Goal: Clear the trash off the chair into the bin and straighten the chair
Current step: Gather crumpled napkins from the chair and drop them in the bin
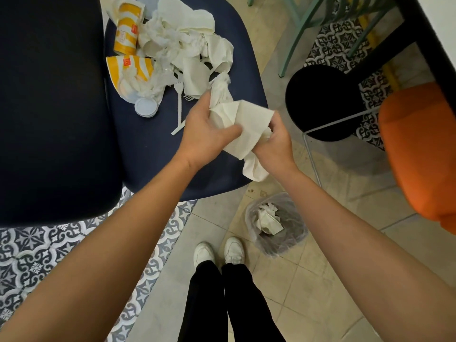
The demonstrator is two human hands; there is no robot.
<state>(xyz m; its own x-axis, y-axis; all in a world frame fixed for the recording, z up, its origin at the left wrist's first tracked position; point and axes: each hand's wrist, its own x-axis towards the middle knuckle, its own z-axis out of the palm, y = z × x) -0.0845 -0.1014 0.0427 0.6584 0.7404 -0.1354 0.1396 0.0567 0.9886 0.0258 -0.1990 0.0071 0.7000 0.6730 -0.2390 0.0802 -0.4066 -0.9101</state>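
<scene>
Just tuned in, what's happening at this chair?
A person grips a wad of white napkins with the left hand and right hand above the blue chair seat's front edge. On the seat lie yellow cups, lids, a plastic fork and more paper. The lined bin on the floor holds crumpled paper.

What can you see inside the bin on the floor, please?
Only crumpled white paper shows inside the plastic-lined bin. Anything beneath that paper is covered, so I cannot tell.

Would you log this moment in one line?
left hand, right hand: grip napkins | chair: cups, fork, lids | bin: crumpled paper inside
</scene>
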